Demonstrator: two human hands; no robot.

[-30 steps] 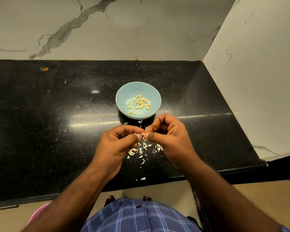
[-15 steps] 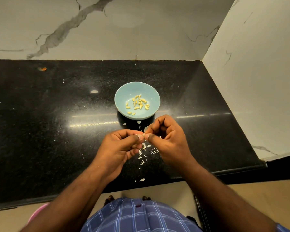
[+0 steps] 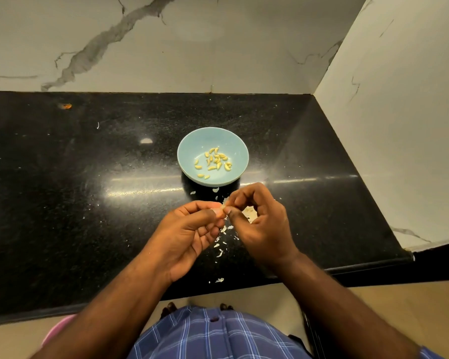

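Pinching seed (image 3: 225, 201) | left hand (image 3: 192, 234) fingers curled | right hand (image 3: 262, 224) fingers curled

Black counter (image 3: 62, 203), marble wall (image 3: 218, 47), orange crumb (image 3: 67, 106)

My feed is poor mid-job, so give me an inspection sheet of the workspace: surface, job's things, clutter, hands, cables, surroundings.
Surface: black speckled counter, glossy, with glare streaks.
Job's things: blue bowl holding yellow kernels; one seed held above the counter, nearer the person than the bowl.
Clutter: pale husks scattered on the counter below the hands and towards its front edge; orange speck far left.
Hands: left hand and right hand both pinch the seed at their fingertips.
Cables: nothing seen.
Surroundings: marble walls behind and to the right; pink object low on the left, mostly out of view.
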